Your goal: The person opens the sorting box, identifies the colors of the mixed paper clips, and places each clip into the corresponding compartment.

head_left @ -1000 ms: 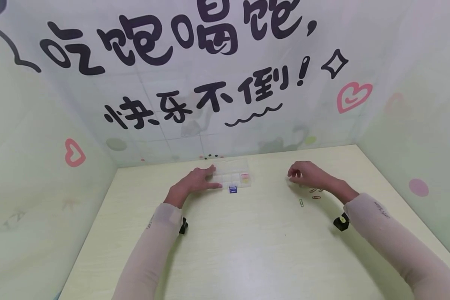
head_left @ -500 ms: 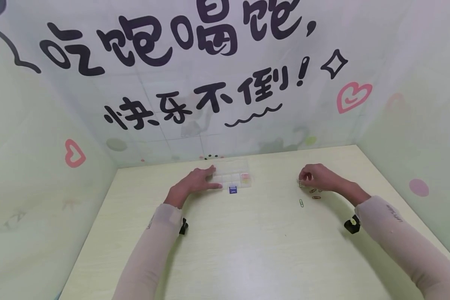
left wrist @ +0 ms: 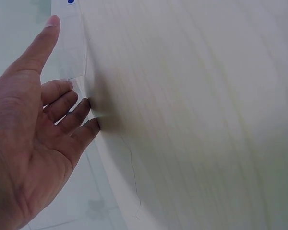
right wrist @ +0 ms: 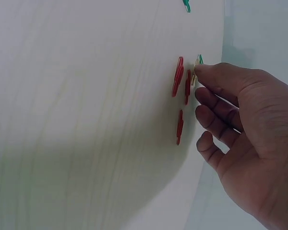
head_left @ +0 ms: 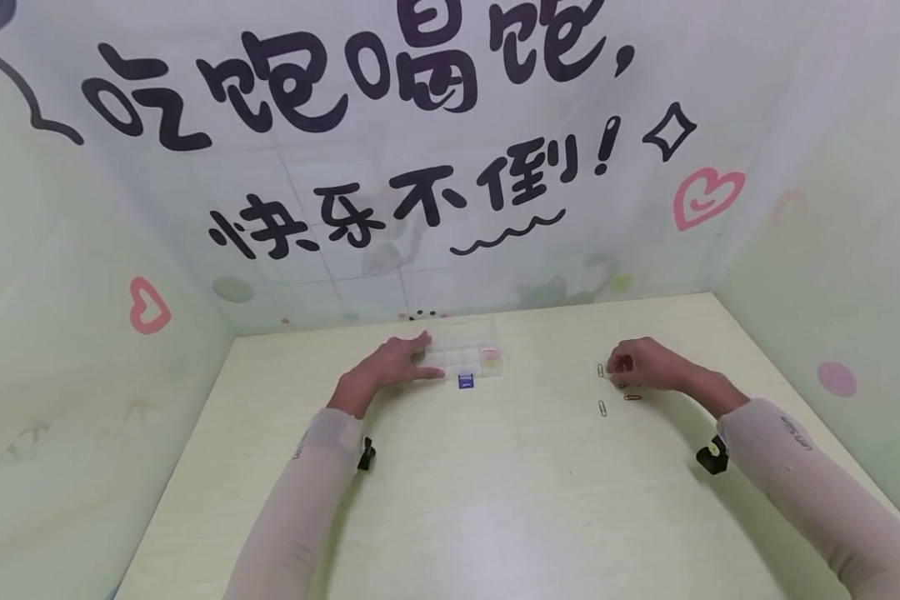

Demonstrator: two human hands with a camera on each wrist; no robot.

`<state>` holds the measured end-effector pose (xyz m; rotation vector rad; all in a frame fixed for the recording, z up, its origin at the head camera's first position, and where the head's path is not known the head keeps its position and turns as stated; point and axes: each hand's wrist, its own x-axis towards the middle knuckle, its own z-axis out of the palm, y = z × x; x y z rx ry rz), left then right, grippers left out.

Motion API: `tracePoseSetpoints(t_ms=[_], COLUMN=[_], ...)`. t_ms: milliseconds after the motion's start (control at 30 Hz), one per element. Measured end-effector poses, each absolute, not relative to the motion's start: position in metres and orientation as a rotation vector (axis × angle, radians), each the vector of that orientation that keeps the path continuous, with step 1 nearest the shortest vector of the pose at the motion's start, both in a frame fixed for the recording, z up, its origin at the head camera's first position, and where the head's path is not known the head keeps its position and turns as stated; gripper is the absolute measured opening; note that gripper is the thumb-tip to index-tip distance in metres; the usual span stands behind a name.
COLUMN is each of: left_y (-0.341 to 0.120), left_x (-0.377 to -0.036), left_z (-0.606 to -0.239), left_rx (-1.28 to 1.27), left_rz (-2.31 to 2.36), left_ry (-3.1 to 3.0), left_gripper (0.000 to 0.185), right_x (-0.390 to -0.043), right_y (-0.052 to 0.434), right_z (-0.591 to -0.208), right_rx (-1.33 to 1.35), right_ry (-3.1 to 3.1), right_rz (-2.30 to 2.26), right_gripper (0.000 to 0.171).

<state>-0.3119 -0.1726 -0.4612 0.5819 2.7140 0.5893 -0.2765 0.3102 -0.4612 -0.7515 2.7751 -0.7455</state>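
My left hand lies at the left end of a clear plastic compartment box, its thumb straight along the near edge. Its other fingers bend slightly at the side. The box's lid is swung back. Pink and yellow pieces sit in its right-hand compartments, and a blue label is at its front. My right hand is low over loose paper clips, its thumb at a yellow paper clip, pinching it; the index fingertip is hidden. Red paper clips lie beside the thumb.
Green paper clips lie left of the right hand. The pale wooden table is bounded by a printed wall behind and further walls at both sides. A black wrist camera hangs below the right sleeve.
My right hand has moved right and a little nearer, down to the paper clips, uncovering a green one on its left. My left hand and the box have stayed in place.
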Motion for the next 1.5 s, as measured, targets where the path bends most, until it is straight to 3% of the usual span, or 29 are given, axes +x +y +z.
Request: tracePoseSetpoints(t_ms=[1500], left_y=[-0.173], left_x=[-0.311], left_z=[-0.463], left_rx=[0.572], left_rz=[0.594], left_ry=[2.718], left_gripper=[0.099], right_x=[-0.283], right_y=[0.302], right_z=[-0.459], right_rx=[-0.771], right_ry=[2.742], right_rz=[-0.792], right_gripper=[0.014])
